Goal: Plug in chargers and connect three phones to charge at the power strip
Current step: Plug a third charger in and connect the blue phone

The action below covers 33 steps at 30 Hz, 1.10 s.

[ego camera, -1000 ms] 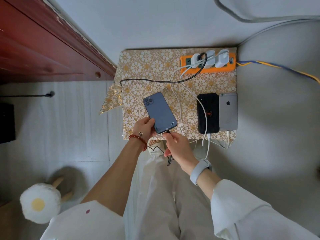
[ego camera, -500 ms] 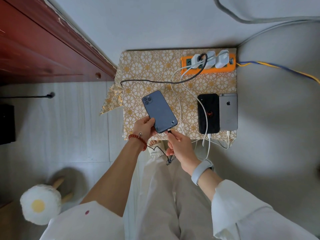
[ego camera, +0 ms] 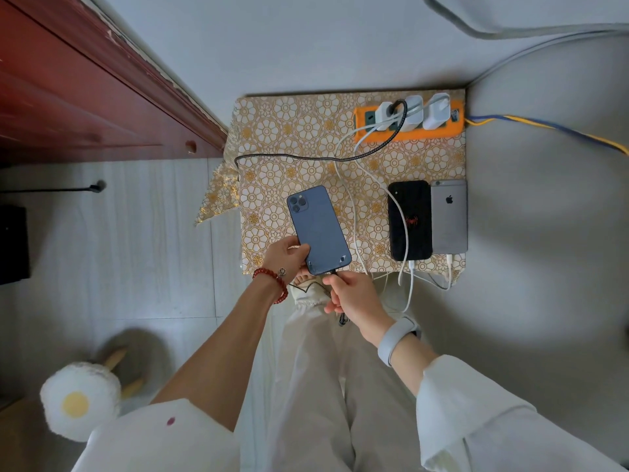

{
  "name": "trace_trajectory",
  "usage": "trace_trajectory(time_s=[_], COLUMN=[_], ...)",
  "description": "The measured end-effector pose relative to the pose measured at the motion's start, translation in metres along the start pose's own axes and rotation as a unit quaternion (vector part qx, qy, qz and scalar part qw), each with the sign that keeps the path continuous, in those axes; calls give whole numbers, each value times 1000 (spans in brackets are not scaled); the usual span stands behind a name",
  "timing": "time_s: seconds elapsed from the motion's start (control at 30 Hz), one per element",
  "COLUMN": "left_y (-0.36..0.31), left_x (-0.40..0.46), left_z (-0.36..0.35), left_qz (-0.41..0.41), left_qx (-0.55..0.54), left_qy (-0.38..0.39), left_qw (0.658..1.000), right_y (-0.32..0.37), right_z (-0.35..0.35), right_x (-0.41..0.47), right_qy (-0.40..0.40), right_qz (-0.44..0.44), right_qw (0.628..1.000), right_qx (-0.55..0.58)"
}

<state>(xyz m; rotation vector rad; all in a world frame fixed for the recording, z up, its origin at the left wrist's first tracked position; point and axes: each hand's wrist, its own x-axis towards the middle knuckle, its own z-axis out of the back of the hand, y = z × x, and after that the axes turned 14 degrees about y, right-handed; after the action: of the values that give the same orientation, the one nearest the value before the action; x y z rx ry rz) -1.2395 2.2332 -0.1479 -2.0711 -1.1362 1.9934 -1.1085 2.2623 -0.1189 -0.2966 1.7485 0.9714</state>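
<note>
Soft, even daylight fills the scene, brightest on the pale wall (ego camera: 323,39) at the top, with no glare. A broad diffuse shadow darkens the grey floor (ego camera: 544,267) at right. Wide-angle distortion bends lines near the edges; the center stays sharp while corners soften slightly.

The person wears a loose white long-sleeved top (ego camera: 476,413) with a small dark red spot (ego camera: 171,421), pale cream trousers (ego camera: 326,386), a red beaded bracelet (ego camera: 272,281) and a light grey wristband (ego camera: 396,338).
</note>
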Motion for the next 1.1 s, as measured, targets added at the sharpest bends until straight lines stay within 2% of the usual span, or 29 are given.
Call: trace_trajectory(time_s=[0.13, 0.2, 0.3, 0.5, 0.7, 0.9, 1.1], left_y=[3, 5, 9, 12, 12, 5, 4], left_x=[5, 9, 16, 26, 34, 42, 43], left_z=[-2, 1, 7, -2, -19, -36, -43], left_qz=[16, 26, 23, 30, 40, 43, 46], left_qx=[0, 32, 139, 223, 240, 342, 377], left_qy=[-5, -23, -54, -33, -39, -99, -130], left_qw=[1000, 999, 988, 974, 969, 934, 916], right_y=[0, -3, -4, -2, 9, 12, 12], right_z=[27, 48, 71, 59, 84, 95, 93], right_x=[11, 20, 34, 59, 56, 46, 49], right_qy=[-3, -48, -126, -103, -166, -166, -165], right_qz=[36, 37, 8, -9, -7, -18, -27], right_qw=[985, 965, 936, 888, 917, 928, 922], right_qx=[-168, -256, -329, -448, -362, -333, -350])
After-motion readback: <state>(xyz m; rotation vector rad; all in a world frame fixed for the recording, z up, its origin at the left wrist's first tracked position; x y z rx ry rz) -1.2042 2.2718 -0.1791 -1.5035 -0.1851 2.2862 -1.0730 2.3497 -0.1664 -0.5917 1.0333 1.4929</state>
